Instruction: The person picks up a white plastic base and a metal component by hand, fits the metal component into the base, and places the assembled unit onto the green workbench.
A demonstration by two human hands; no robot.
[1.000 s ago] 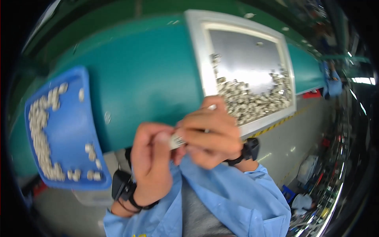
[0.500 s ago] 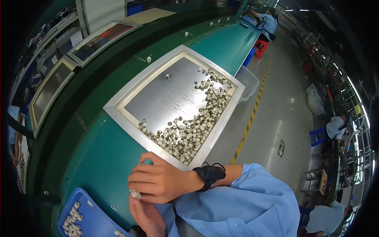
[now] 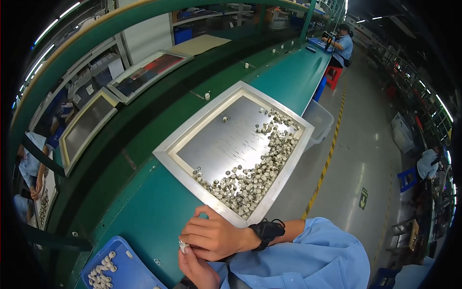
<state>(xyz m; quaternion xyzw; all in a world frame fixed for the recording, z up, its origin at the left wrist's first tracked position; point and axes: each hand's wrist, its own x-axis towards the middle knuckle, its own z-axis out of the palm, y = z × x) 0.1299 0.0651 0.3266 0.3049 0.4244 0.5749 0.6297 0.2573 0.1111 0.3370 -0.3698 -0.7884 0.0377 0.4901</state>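
Note:
My two hands meet near the bottom centre, over the green bench. Between their fingertips is a small white cylindrical part with a metallic top [image 3: 183, 245]. My left hand [image 3: 198, 268] pinches it from below, its palm partly hidden. Fingers curled, my right hand [image 3: 215, 236] lies across the top and grips the same part; a black band circles that wrist. Just beyond the right hand stands a shallow metal-framed tray [image 3: 179, 179], with many small white-and-dark parts [image 3: 260, 180] heaped along its near and right sides. A blue tray [image 3: 137, 269] to the lower left holds several white parts [image 3: 103, 269].
A small clear ring [image 3: 157, 262] lies on the green bench [image 3: 154, 212]. White parts [image 3: 207, 96] stand spaced along the dark green strip beyond. A translucent bin [image 3: 318, 120] sits off the bench's right side. Co-workers [image 3: 341, 45] sit farther along and across at left.
The view has tilted up and leftward, so the bench and trays appear lower and farther right. Both hands stay together on the white part, with little visible change in grip.

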